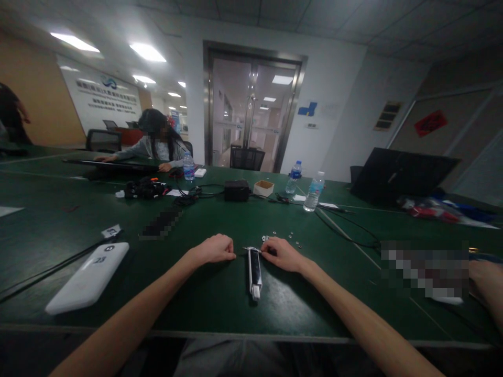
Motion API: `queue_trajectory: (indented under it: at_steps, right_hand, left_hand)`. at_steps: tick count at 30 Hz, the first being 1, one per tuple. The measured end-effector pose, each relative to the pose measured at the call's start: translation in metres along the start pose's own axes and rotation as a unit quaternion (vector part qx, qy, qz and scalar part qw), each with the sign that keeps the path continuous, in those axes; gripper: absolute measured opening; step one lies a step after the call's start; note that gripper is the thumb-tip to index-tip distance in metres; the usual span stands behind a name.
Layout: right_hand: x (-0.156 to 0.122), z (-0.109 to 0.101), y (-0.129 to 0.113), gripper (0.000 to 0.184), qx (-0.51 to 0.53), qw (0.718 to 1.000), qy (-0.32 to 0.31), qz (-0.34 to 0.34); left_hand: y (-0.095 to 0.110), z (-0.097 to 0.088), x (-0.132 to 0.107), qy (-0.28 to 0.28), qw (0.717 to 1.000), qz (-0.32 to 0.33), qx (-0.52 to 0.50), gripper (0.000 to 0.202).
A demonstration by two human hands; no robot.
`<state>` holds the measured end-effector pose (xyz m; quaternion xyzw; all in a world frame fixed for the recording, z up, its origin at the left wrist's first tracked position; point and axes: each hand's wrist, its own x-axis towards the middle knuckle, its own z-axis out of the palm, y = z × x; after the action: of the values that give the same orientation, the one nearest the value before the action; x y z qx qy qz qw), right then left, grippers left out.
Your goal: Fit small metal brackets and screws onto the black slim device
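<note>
A slim black-and-white device (255, 273) lies lengthwise on the green table, its white end towards me. Across its far end runs a thin metal rod (246, 248), sticking out to the left. My right hand (283, 254) is closed in a pinch at the right end of that rod, touching the device's far corner. To the left, my left hand (215, 248) rests on the table with fingers curled closed, apart from the device; anything inside them is hidden. Several small rings, perhaps nuts or washers (291, 235), lie scattered beyond my right hand.
A white case marked 28 (89, 277) lies left. Water bottles (314, 192), a black box (236, 190), a small open carton (263, 188) and cables stand farther back. Another person's hand (485, 280) is at the right edge; a person (157, 141) sits across the table.
</note>
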<state>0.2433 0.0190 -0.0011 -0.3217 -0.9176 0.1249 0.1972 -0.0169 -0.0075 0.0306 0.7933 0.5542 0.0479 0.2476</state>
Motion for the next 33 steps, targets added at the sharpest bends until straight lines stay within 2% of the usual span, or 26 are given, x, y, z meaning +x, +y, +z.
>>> queue_trajectory:
  at_steps: [8,15,25,29,33]
  right_hand:
    - [0.0,-0.001,-0.002,0.01,0.002,1.0,-0.005,0.004]
    - [0.0,-0.002,-0.001,0.009,0.001,1.0,-0.008,0.003]
    - [0.0,-0.002,-0.002,0.008,-0.007,1.0,-0.003,0.001]
    - [0.0,-0.001,-0.002,0.008,-0.003,1.0,-0.003,0.004]
    - [0.0,-0.001,-0.001,0.009,0.002,1.0,-0.002,0.005]
  left_hand:
    - [0.001,-0.004,-0.003,-0.064,0.997,0.004,-0.051,0.013]
    - [0.002,-0.007,-0.006,-0.033,0.999,-0.011,-0.012,0.017]
    - [0.009,-0.014,-0.011,-0.073,0.997,-0.023,-0.021,0.012]
    - [0.008,-0.011,-0.01,-0.071,0.997,-0.01,-0.01,0.012]
    - [0.005,-0.006,-0.007,-0.068,0.997,0.037,-0.006,0.012]
